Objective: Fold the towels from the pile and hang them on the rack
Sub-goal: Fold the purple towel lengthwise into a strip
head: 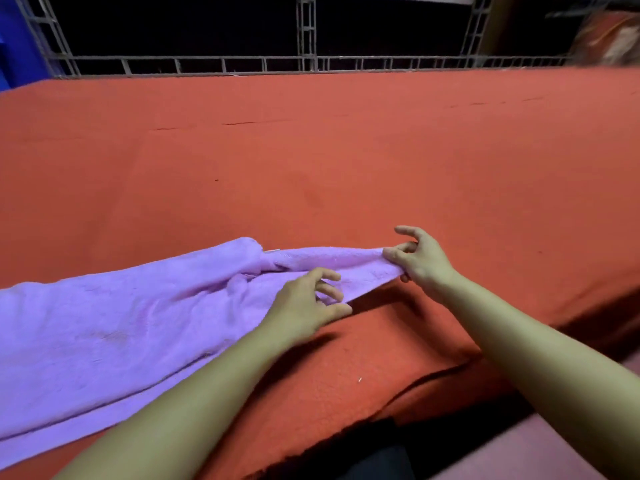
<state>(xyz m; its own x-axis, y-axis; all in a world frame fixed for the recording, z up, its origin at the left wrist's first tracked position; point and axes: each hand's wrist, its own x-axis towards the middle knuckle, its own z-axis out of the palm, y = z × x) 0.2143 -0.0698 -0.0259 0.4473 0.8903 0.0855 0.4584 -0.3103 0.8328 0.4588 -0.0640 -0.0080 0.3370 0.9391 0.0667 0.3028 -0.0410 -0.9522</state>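
A purple towel [114,327] lies crumpled across the orange-red cloth surface [346,161], stretching from the left edge toward the middle. My right hand [420,259] pinches the towel's right end and lifts it slightly off the surface. My left hand [308,306] hovers over the towel just left of that end, fingers spread and loosely bent, holding nothing that I can see. No pile of towels shows in this view.
A grey metal grille [306,62] runs along the far edge of the surface, dark behind it. A blue object [14,46] stands at the far left and a patterned orange fabric [609,36] at the far right. The near edge drops off at the lower right.
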